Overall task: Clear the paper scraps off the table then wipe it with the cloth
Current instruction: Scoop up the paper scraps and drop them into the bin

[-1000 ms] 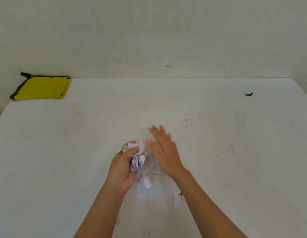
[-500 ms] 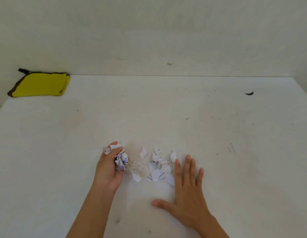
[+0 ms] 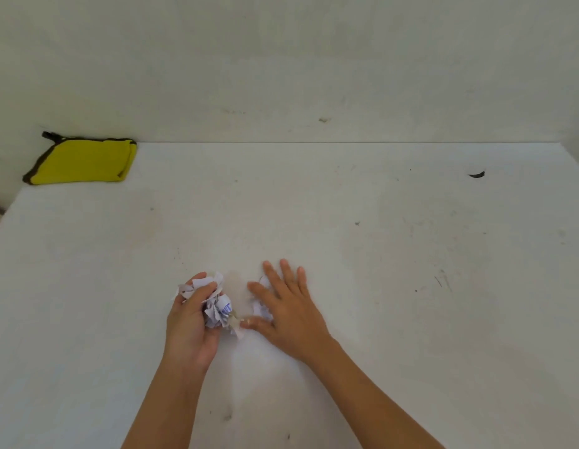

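Observation:
My left hand (image 3: 191, 322) grips a crumpled bunch of white paper scraps (image 3: 217, 307) with blue print, just above the white table (image 3: 379, 286). Right beside it, my right hand (image 3: 286, 306) lies flat with straight fingers over a few loose scraps (image 3: 261, 308); most of these are hidden under the palm. The thumb reaches toward the bunch in my left hand. A folded yellow cloth (image 3: 84, 161) with dark trim lies at the table's far left corner, well away from both hands.
A small dark fleck (image 3: 476, 175) lies at the far right of the table. The tabletop carries faint scuffs and specks. A pale wall (image 3: 281, 66) stands right behind the table's back edge.
My right hand slid from the near right up and leftward over the loose scraps, covering them and pushing them toward my left hand. The left hand kept its bunch.

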Available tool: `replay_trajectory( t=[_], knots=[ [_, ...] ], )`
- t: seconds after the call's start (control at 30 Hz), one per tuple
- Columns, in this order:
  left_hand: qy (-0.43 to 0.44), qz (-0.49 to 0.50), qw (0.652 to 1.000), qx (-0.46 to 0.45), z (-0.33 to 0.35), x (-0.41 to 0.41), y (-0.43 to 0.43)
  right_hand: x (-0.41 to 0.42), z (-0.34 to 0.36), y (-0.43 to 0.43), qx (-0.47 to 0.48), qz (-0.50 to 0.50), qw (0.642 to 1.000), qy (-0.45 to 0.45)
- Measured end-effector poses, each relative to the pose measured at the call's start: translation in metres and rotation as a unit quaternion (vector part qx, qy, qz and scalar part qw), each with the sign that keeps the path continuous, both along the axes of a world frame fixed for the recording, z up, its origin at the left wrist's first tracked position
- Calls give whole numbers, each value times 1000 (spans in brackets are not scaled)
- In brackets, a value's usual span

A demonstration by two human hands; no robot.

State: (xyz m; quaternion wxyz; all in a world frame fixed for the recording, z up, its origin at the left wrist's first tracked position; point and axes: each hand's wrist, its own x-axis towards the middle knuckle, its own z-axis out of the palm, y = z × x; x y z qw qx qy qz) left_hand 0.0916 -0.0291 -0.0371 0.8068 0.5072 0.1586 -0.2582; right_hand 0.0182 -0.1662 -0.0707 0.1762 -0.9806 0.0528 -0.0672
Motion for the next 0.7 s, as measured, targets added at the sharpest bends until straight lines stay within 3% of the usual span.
replay_trajectory(
  t=[0.13,0.23,0.3,0.33,0.4,0.47,0.5,0.57,0.7],
  knots=[
    [-4,-15,1000,6,-4,-1,-1,-3,-11,-3,36,19,985,-168],
    [4,-23,1000,-5,-4,-1,-5,-4,-10,-9,68,-8,981,-179],
    [10,-24,1000,-17,-2,-3,-11,-5,-3,-14,155,-71,970,-171],
    [12,-23,999,-25,0,-5,-16,-6,6,-16,233,-124,951,-162],
    [12,-35,999,-37,3,-9,-26,-6,25,-17,408,-220,878,-123],
    [6,-52,998,-46,4,-15,-38,-7,42,-14,554,-242,789,-105],
    [3,-56,997,-49,5,-19,-45,-7,48,-11,589,-237,765,-106],
    [-7,-61,996,-59,8,-29,-58,-7,60,-2,589,-224,769,-105],
    [-16,-107,991,-74,15,-46,-74,-6,67,11,498,-206,835,-111]
  ],
)
